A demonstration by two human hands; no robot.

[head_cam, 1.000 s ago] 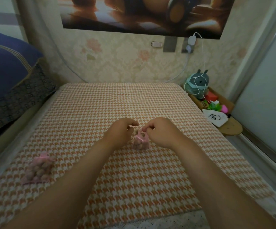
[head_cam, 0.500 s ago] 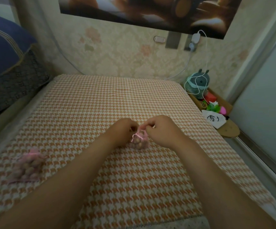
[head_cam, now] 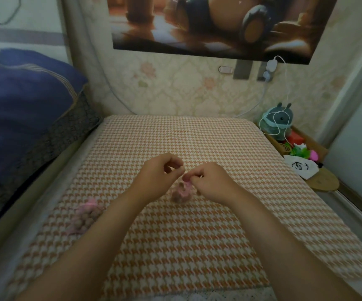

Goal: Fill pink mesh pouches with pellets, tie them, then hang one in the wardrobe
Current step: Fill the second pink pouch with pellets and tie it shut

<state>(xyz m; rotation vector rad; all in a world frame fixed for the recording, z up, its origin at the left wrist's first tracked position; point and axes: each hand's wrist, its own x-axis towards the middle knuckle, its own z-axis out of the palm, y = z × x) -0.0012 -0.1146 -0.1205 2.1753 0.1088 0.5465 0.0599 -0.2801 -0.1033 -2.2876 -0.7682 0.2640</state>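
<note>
A small pink mesh pouch [head_cam: 182, 191] filled with brown pellets stands on the orange-and-white houndstooth table [head_cam: 175, 235], between my two hands. My right hand [head_cam: 212, 183] pinches the pink drawstring at the pouch's neck. My left hand [head_cam: 160, 177] is just left of the pouch, thumb and fingers curled close together by the string; the blur hides whether it grips the string. A second, larger pink pouch [head_cam: 84, 216] full of pellets lies tied on the table, left of my left forearm.
A blue pillow [head_cam: 24, 101] and dark patterned bedding lie to the left. At the right stands a low wooden shelf [head_cam: 319, 148] with a teal plush toy [head_cam: 278, 120], small toys and a white cloth. A charger cable hangs from the wall.
The view has swung left, so the second pouch sits nearer the middle. My left hand has opened slightly and lifted from the pouch's neck; my right hand stays at the string.
</note>
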